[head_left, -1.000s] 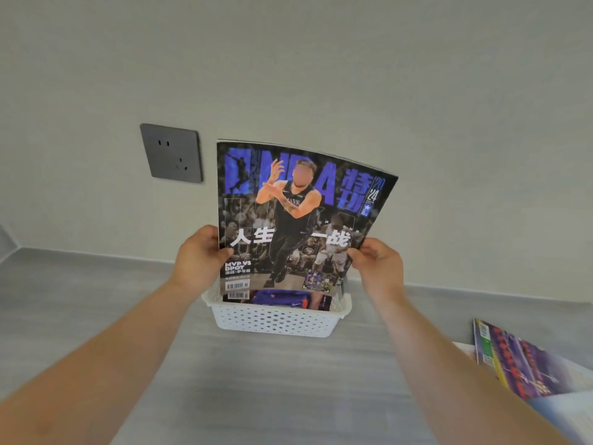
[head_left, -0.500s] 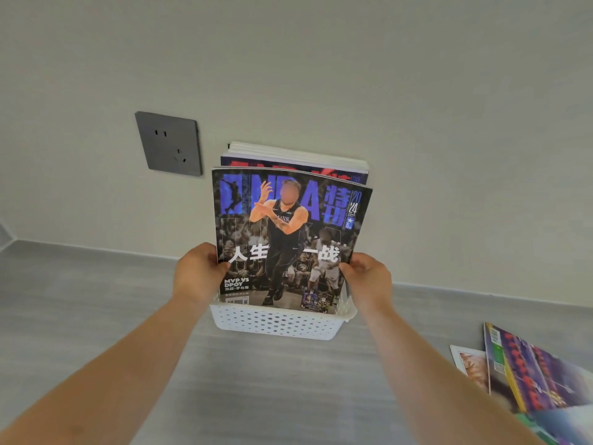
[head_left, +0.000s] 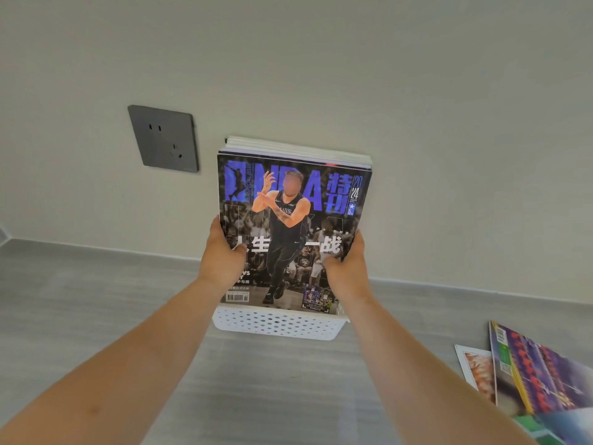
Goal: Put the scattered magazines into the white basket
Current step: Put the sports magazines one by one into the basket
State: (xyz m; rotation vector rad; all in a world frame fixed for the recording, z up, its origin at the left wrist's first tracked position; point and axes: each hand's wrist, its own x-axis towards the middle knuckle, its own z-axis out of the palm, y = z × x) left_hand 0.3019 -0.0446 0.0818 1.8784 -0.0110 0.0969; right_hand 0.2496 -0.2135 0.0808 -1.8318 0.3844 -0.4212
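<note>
White perforated plastic forms the basket (head_left: 277, 326), which is set on the grey counter (head_left: 96, 316) close to its back edge, against the pale wall (head_left: 417, 123). A basketball magazine (head_left: 293, 226) with a dark blue and black cover is stood upright in the basket, at the front of a stack of other magazines (head_left: 298, 152) whose top edges are seen just behind it. The cover is gripped at its left edge by the left hand (head_left: 221, 255) and at its right edge by the right hand (head_left: 348, 268), thumbs pressed on the front. A grey wall socket (head_left: 163, 138) is mounted left of the stack. More magazines (head_left: 532, 380) are left lying near the counter's right edge, well apart from the basket.
</note>
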